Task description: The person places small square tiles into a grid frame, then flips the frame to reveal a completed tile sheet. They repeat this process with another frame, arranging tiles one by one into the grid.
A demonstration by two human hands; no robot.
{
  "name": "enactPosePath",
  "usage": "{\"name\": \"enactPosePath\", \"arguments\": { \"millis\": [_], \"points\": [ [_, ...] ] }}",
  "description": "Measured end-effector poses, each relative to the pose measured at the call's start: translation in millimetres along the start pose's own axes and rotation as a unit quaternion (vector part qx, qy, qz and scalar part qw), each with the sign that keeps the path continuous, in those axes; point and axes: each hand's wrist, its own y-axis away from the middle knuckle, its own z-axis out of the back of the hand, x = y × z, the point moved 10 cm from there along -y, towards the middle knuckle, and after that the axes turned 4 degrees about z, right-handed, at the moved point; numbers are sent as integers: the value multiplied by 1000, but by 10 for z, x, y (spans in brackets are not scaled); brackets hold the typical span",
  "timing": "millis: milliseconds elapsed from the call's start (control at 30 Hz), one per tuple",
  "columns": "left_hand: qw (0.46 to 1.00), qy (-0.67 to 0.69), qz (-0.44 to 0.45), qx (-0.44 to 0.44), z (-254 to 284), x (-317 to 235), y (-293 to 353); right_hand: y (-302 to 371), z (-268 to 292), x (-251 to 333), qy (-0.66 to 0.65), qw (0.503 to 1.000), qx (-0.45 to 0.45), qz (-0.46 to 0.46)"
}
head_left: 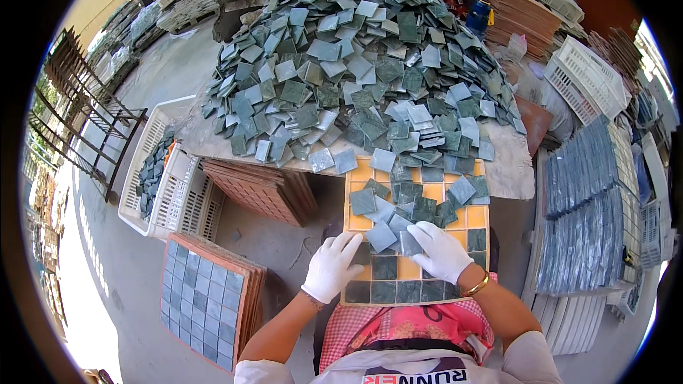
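Observation:
A yellow gridded tray (pixel 466 218) lies across my lap, its lower squares partly filled with dark green stone tiles (pixel 385 268). My left hand (pixel 332 268), in a white glove, is at the tray's left edge, fingers apart and touching a dark tile (pixel 361 253). My right hand (pixel 441 253), gloved too, grips a small grey square tile (pixel 410 243) between thumb and fingers over the middle of the tray. Loose tiles (pixel 404 206) lie heaped across the tray's upper half, hiding many of its squares.
A big mound of tiles (pixel 327 64) covers the table (pixel 512 163) ahead. At left stand a white crate (pixel 146 171) of tiles and a stack of boards topped by a tiled panel (pixel 201 299). Stacked tile sheets (pixel 580 206) stand at right.

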Motion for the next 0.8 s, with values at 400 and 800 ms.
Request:
{"name": "enactPosePath", "arguments": {
  "millis": [400, 800],
  "points": [
    [1000, -1, 11, -6, 107, 98, 125, 210, -161, -142, -97, 994, 19, -37],
    [999, 25, -16, 23, -96, 32, 323, 209, -236, 280, -26, 999, 41, -6]
  ]
}}
